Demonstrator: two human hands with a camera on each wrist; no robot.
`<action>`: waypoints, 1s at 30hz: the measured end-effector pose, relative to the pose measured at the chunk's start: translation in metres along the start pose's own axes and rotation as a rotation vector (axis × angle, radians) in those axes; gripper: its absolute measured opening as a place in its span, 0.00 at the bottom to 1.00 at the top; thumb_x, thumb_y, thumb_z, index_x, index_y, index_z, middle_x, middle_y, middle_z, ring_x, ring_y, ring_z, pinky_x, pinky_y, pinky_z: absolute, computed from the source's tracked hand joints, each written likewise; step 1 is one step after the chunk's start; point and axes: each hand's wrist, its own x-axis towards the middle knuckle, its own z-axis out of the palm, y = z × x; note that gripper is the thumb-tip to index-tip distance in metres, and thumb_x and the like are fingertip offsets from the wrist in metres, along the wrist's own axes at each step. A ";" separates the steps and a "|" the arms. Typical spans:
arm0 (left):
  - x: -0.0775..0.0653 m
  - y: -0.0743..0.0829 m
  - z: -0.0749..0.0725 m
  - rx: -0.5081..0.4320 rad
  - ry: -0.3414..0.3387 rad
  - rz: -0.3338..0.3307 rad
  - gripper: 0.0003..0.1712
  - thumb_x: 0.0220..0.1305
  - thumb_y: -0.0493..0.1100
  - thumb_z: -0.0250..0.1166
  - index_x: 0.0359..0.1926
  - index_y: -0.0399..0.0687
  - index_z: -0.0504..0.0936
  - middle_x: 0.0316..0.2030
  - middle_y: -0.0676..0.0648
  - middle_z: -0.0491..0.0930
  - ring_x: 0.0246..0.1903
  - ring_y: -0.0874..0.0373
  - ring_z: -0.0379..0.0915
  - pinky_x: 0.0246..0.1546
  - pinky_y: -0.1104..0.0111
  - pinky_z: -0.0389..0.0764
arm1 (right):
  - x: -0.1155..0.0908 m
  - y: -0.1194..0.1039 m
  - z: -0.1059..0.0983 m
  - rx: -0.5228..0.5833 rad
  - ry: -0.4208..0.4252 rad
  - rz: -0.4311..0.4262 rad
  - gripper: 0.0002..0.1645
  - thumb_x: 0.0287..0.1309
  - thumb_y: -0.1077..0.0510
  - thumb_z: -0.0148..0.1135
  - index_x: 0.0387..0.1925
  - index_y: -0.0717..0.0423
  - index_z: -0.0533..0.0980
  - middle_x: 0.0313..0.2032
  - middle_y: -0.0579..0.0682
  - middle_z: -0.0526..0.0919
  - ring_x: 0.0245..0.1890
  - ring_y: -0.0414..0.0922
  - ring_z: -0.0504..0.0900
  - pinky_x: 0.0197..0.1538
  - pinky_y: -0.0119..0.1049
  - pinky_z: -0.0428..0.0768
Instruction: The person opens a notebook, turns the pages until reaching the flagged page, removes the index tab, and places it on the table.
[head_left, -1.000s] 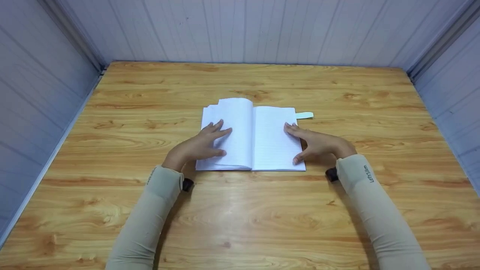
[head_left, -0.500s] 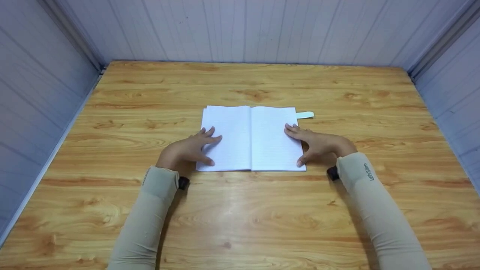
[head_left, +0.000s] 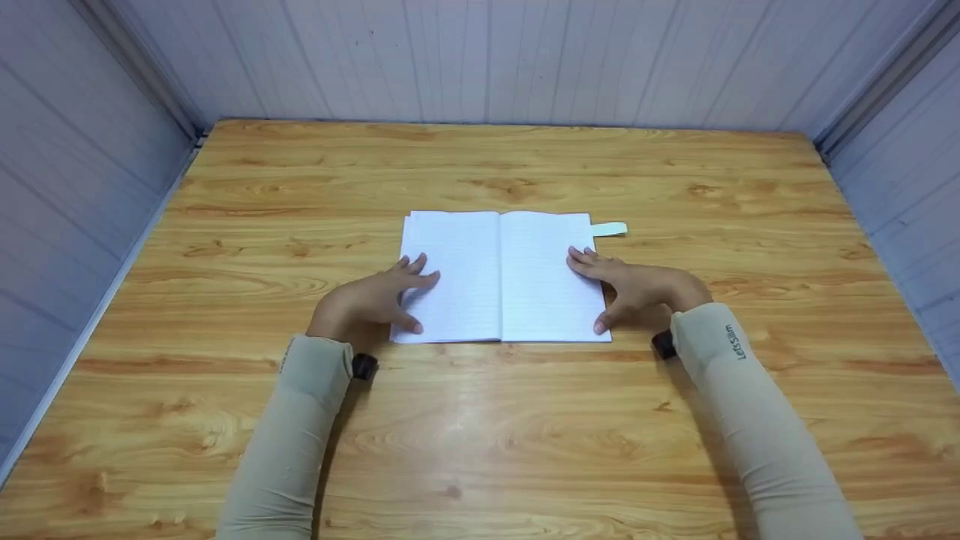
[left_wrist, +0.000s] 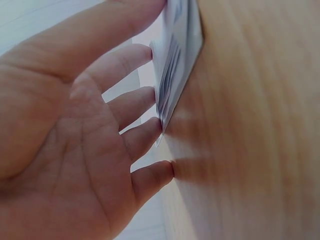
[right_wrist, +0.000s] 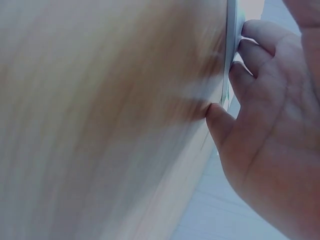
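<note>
An opened notebook (head_left: 465, 300) with white ruled pages lies flat on the wooden table in the head view. My left hand (head_left: 375, 296) rests spread fingertips on the outer part of the left page. On the right page's outer edge, my right hand (head_left: 637, 289) presses with fingers and thumb apart. A pale green strip (head_left: 609, 229) sticks out past the upper right edge of the notebook. In the left wrist view, the left hand (left_wrist: 85, 135) touches the notebook's edge (left_wrist: 175, 65), its little finger on the table. The right wrist view has the right hand (right_wrist: 275, 115) at the thin notebook edge (right_wrist: 230, 45).
The wood-grain table (head_left: 480, 435) spreads around the notebook on every side. Pale panelled walls (head_left: 480, 60) stand behind it and at both sides. A small black device (head_left: 364, 366) sits under the left wrist, and a similar device (head_left: 664, 346) under the right.
Raised, curved left-side pages have come down flat. My left hand has slid left, to the outer part of the left page. The right hand has stayed almost in place, its thumb slightly lower.
</note>
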 end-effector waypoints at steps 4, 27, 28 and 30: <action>0.001 -0.001 0.001 -0.040 0.001 -0.024 0.50 0.56 0.39 0.70 0.74 0.60 0.53 0.76 0.53 0.30 0.75 0.52 0.17 0.73 0.50 0.29 | 0.000 -0.001 0.000 -0.010 -0.004 0.010 0.68 0.47 0.44 0.72 0.75 0.51 0.36 0.76 0.50 0.25 0.75 0.54 0.25 0.73 0.59 0.33; 0.000 -0.002 -0.001 0.012 -0.009 0.048 0.50 0.56 0.39 0.70 0.74 0.54 0.52 0.76 0.47 0.30 0.75 0.48 0.18 0.73 0.48 0.33 | 0.001 -0.001 0.002 0.003 0.030 0.043 0.64 0.49 0.42 0.69 0.76 0.48 0.38 0.76 0.45 0.29 0.76 0.50 0.28 0.74 0.55 0.34; -0.001 -0.002 -0.001 0.011 -0.008 0.048 0.50 0.56 0.39 0.70 0.74 0.54 0.52 0.76 0.47 0.30 0.75 0.48 0.18 0.73 0.48 0.33 | 0.001 -0.001 0.002 0.006 0.030 0.045 0.63 0.50 0.42 0.68 0.76 0.48 0.38 0.76 0.45 0.29 0.76 0.50 0.28 0.74 0.56 0.34; -0.001 -0.002 -0.001 0.010 -0.007 0.045 0.49 0.56 0.40 0.70 0.74 0.55 0.52 0.76 0.48 0.31 0.75 0.48 0.18 0.73 0.48 0.32 | 0.002 -0.001 0.001 0.010 0.029 0.044 0.62 0.52 0.42 0.67 0.76 0.48 0.38 0.76 0.45 0.29 0.76 0.50 0.28 0.74 0.55 0.35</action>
